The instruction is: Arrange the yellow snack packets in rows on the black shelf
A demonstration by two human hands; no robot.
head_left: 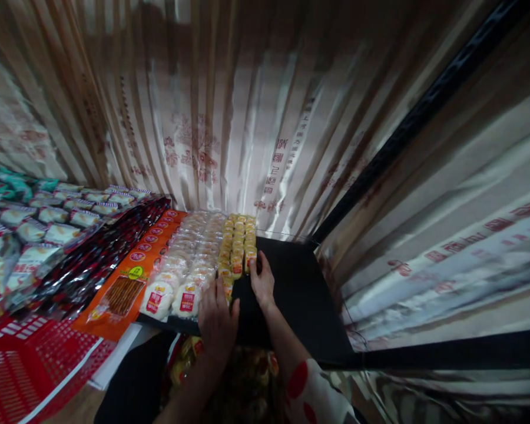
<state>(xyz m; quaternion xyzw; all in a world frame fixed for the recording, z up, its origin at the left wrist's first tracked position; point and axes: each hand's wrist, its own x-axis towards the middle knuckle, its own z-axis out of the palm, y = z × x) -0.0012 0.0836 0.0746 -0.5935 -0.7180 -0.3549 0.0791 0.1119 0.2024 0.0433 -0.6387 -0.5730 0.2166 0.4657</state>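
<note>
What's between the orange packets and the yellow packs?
Rows of clear-wrapped white packs fill the stretch between the orange packets and yellow packs, in the head view.

**Left hand (219,321) and right hand (262,282) found extended forward, near each other but apart**

From my remote post, I recorded both limbs entering from the lower edge of the head view. The left forearm (189,383) slanted up and rightward, bare where visible. The back of its hand faced the camera, fingers (212,292) pointing forward and thumb (235,307) standing off to the right. The right forearm (287,335) slanted up and leftward, bare below a white sleeve (311,391) with red markings. I noted the right hand farther forward, its thumb toward the left and separated from the index finger (260,255). I could not establish how firmly either hand was closed.
</note>
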